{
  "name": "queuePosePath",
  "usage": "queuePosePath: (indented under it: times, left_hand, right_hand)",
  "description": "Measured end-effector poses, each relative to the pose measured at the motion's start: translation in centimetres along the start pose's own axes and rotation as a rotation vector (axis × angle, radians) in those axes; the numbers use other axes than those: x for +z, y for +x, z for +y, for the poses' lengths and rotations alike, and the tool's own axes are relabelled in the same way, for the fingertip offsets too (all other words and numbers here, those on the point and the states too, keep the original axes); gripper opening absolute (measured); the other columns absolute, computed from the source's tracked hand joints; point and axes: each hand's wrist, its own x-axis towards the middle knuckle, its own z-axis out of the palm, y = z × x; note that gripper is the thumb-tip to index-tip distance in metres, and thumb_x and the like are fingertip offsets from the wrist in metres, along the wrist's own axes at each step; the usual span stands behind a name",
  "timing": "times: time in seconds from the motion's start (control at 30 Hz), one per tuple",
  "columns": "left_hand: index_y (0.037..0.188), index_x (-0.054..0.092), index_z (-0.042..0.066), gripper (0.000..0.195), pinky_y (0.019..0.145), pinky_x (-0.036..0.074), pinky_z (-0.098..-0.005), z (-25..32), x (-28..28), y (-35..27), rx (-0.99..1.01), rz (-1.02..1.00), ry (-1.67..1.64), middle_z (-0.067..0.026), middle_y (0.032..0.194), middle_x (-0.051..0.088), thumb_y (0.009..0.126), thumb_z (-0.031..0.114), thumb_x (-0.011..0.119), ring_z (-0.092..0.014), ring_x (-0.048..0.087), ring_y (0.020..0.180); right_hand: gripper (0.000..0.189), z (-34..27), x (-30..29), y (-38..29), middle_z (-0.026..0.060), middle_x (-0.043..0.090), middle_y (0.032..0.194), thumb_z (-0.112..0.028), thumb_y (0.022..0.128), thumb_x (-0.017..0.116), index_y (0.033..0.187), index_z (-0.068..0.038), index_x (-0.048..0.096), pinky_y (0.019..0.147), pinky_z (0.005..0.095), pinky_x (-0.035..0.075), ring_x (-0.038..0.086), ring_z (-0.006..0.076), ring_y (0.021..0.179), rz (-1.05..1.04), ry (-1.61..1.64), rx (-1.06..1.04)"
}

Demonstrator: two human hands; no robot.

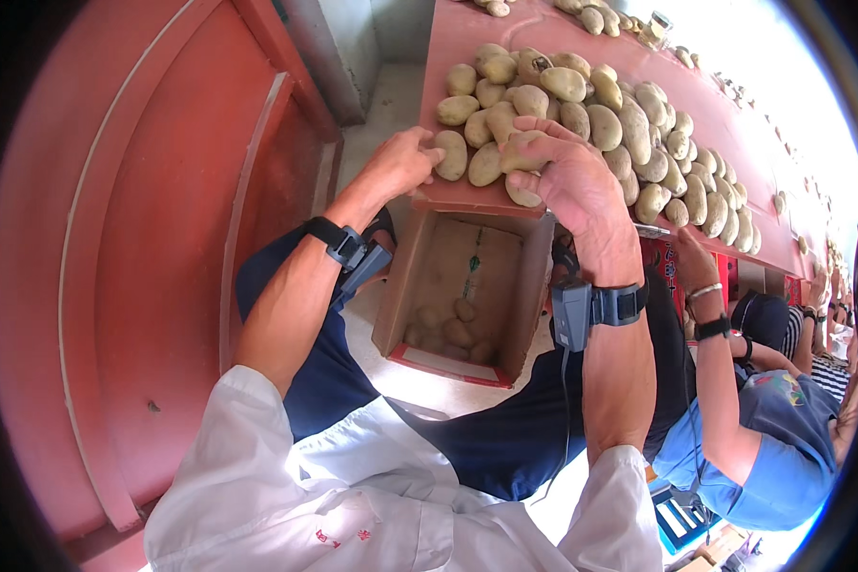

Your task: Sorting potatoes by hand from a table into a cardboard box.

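Note:
My right hand [575, 171] holds a potato [525, 150] between thumb and fingers, just above the near edge of the potato pile [568, 86]. At the left corner of the red table [500, 21], the curled fingers of my left hand [404, 161] meet the side of another potato [451, 155]; whether they grip it is unclear. Below the table edge, an open cardboard box [497, 250] stands between my legs. Several potatoes [457, 332] lie in its near end, in shadow.
A red wooden door or panel [171, 214] rises close on my left. To my right sits a person in a blue shirt [758, 443], with a hand [697, 264] near the table edge. Further people are beyond. A glass jar [658, 25] stands among potatoes at the far side.

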Motion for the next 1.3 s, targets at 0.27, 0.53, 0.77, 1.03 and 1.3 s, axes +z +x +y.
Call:
queuePosePath:
  times: [0.27, 0.53, 0.77, 1.03, 1.3]
  left_hand:
    - [0.151, 0.056, 0.000, 0.054, 0.086, 0.058, -0.0340, 1.3, -0.4, -1.3, 0.274, 0.178, 0.198, -0.0165, 0.118, 0.076, 0.104, 0.023, 0.068, -0.021, 0.075, 0.094]
    - [0.148, 0.062, 0.005, 0.051, 0.094, 0.055, -0.0319, 4.4, 0.1, -3.7, 0.564, -0.127, -0.307, -0.0061, 0.114, 0.075, 0.102, 0.025, 0.074, -0.014, 0.068, 0.105]
    - [0.146, 0.064, 0.004, 0.050, 0.087, 0.054, -0.0286, 4.3, -0.4, -3.8, 0.489, -0.069, -0.224, -0.0044, 0.119, 0.073, 0.103, 0.029, 0.072, -0.012, 0.067, 0.103]
    - [0.138, 0.065, -0.002, 0.050, 0.083, 0.052, -0.0292, 2.5, -2.3, -0.9, 0.293, 0.228, -0.434, -0.0085, 0.125, 0.073, 0.099, 0.028, 0.075, -0.015, 0.067, 0.109]
    - [0.131, 0.067, -0.003, 0.048, 0.080, 0.056, -0.0325, 1.2, -1.0, 2.3, 0.217, 0.306, -0.196, -0.0101, 0.122, 0.074, 0.094, 0.026, 0.079, -0.016, 0.069, 0.102]
  right_hand:
    - [0.040, -0.3, 0.9, -0.5, 0.0145, 0.070, 0.124, -0.028, 0.110, 0.063, 0.135, 0.003, 0.060, 0.071, 0.0329, 0.060, 0.074, 0.0266, 0.106, -0.014, -0.013, -0.033]
    - [0.042, 0.7, 1.1, 0.3, 0.0084, 0.077, 0.108, -0.041, 0.112, 0.059, 0.127, -0.003, 0.067, 0.054, 0.0247, 0.048, 0.077, 0.0189, 0.085, -0.057, -0.074, 0.021]
    - [0.044, 1.0, 1.8, 0.1, 0.0070, 0.077, 0.102, -0.042, 0.111, 0.060, 0.127, -0.002, 0.069, 0.053, 0.0235, 0.043, 0.074, 0.0141, 0.081, 0.001, -0.259, 0.013]
    - [0.042, -0.8, 0.7, -0.6, 0.0092, 0.077, 0.111, -0.034, 0.105, 0.068, 0.133, -0.003, 0.064, 0.066, 0.0254, 0.046, 0.073, 0.0144, 0.098, 0.147, -0.399, -0.071]
    - [0.038, -1.6, -0.1, -1.1, 0.0097, 0.077, 0.111, -0.026, 0.105, 0.068, 0.134, -0.001, 0.062, 0.063, 0.0245, 0.046, 0.074, 0.0158, 0.096, 0.170, -0.332, -0.095]
